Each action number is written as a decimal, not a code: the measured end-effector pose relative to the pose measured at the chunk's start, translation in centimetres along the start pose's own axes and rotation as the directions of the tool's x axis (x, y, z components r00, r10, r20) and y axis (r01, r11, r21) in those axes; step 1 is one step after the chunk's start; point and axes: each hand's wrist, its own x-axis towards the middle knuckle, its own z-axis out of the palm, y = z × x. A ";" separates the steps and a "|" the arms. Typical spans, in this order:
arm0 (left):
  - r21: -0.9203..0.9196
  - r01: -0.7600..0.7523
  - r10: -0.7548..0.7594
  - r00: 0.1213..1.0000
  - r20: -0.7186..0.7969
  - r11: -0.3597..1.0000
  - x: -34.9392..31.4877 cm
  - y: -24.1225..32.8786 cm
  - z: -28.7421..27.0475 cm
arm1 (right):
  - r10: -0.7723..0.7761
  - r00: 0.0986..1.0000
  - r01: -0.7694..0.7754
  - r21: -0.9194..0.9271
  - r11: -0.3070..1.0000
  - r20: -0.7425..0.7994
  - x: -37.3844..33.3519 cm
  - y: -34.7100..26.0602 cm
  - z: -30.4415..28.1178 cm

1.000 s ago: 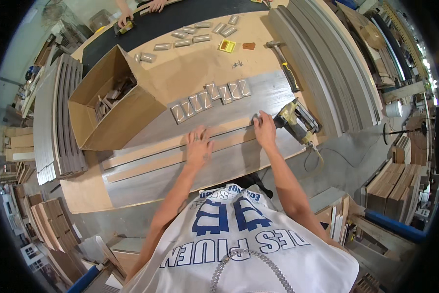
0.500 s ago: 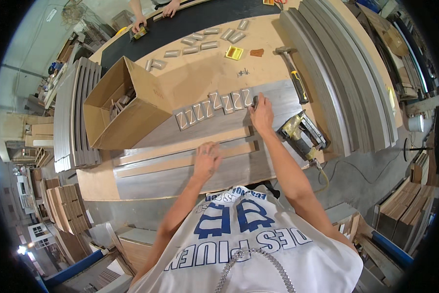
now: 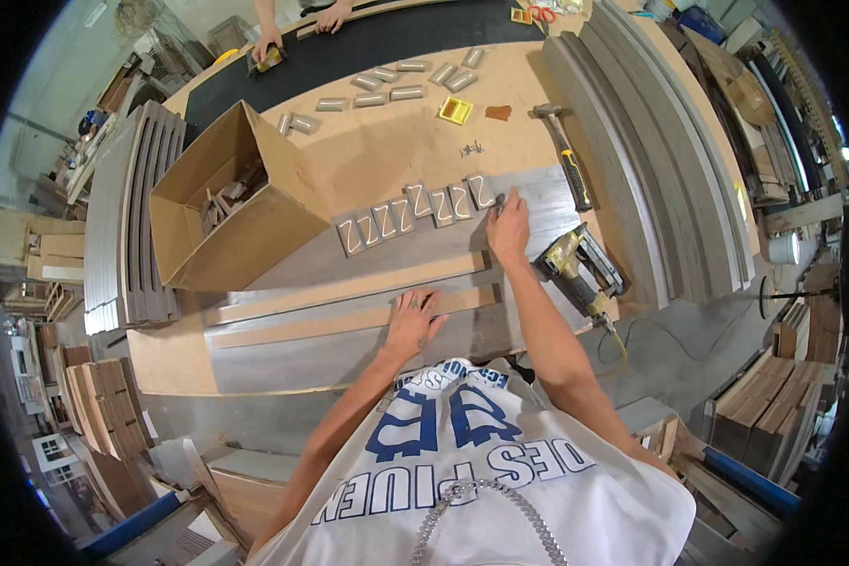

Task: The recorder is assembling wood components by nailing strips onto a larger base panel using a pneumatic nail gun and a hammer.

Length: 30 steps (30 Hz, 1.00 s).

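My left hand (image 3: 413, 324) lies on the front wooden strip (image 3: 325, 328) with its fingers spread. The strip rests on a grey wood-grain board (image 3: 283, 363). Beyond, my right hand (image 3: 507, 226) is closed just right of a row of small grey blocks. A small dark bit shows by its fingertips; what they hold is mostly hidden. The row's last block (image 3: 481, 191), like the others, bears a white zigzag bead. A second strip (image 3: 349, 281) runs parallel behind the first. Right of my right forearm lies a nail gun (image 3: 583, 269) with a hose attached.
A cardboard box (image 3: 292, 179) of wood offcuts stands left. A hammer (image 3: 568, 160) lies by stacked grey boards (image 3: 674, 189) at right. Several loose blocks (image 3: 407, 92) and a yellow tray (image 3: 455, 109) sit farther back. Across the table, another person's hands (image 3: 333, 17) work at a black surface (image 3: 368, 36).
My left hand has slid a little right and toward me along the strips, its fingers now more spread. My right hand stays by the row's end. The whole view has shifted slightly.
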 end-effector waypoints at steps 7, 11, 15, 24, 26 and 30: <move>0.018 0.017 -0.017 1.000 0.002 1.000 -0.1 0.4 0.4 | -0.042 0.999 0.042 -0.016 0.999 0.008 -0.9 -1.0 -0.3; 0.035 -0.003 0.001 0.999 0.049 0.999 0.3 1.3 0.3 | -0.069 0.997 0.069 0.021 0.997 -0.023 -0.6 0.3 0.3; 0.072 -0.079 0.069 0.989 0.129 0.994 2.2 0.5 0.1 | 0.038 0.998 -0.040 0.029 0.999 0.041 -3.6 -0.7 -3.8; -0.064 -0.165 0.175 0.961 0.215 0.984 0.5 1.0 -4.8 | -0.051 0.987 0.026 0.159 0.987 0.155 -19.1 6.7 -9.3; -0.081 -0.196 0.210 0.951 0.228 0.977 0.5 1.1 -4.5 | -0.242 0.947 0.212 0.152 0.965 0.211 -19.7 6.8 -9.9; -0.147 -0.173 0.201 0.959 0.202 0.974 0.6 1.5 -2.7 | -0.363 0.861 0.304 0.212 0.929 0.357 -18.0 5.8 -10.3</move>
